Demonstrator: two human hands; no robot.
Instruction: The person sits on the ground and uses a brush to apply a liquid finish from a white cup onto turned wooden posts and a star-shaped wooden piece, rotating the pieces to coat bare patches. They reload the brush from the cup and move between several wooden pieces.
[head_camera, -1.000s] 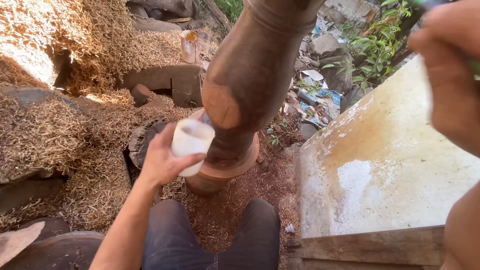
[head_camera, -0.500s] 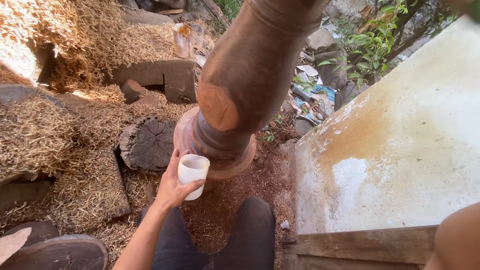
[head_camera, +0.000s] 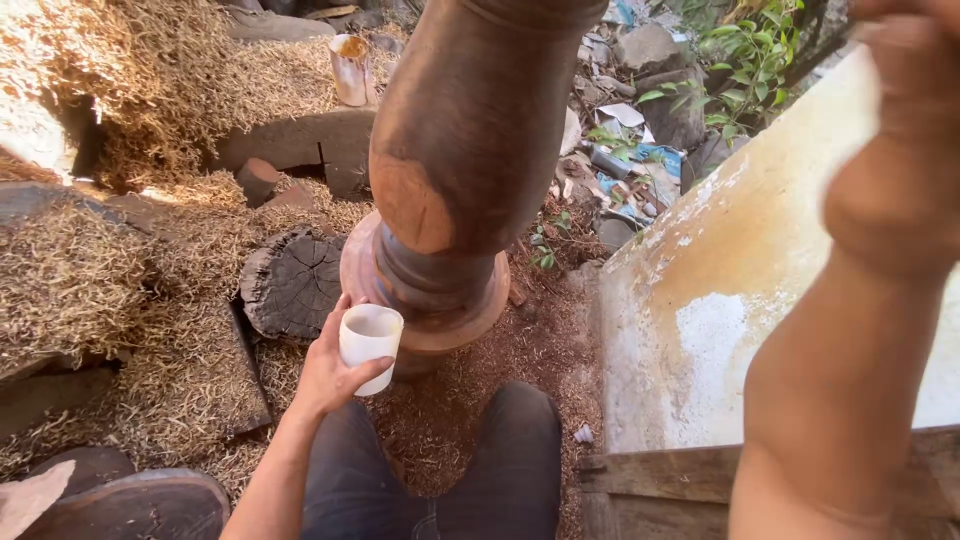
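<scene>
My left hand (head_camera: 322, 378) grips a small white cup (head_camera: 370, 342), held upright just above my knees (head_camera: 515, 450). The cup sits beside the round base (head_camera: 455, 325) of a big turned wooden column (head_camera: 480, 130) that rises toward the camera; I cannot tell whether it touches the base. My right hand (head_camera: 905, 130) is raised close to the camera at the upper right. It is blurred, its fingers curl inward, and anything in it is hidden. Its forearm fills the right edge.
A sawn log slice (head_camera: 295, 280) lies left of the column base. Heaps of wood shavings (head_camera: 90, 280) cover the ground at left. A stained pale slab (head_camera: 720, 300) on a wooden frame (head_camera: 660, 480) stands at right. A second cup (head_camera: 350, 68) rests on a block behind.
My left hand has lowered the white cup from the column's neck down to its base, toward my knees. My right arm has come back into view at the right.
</scene>
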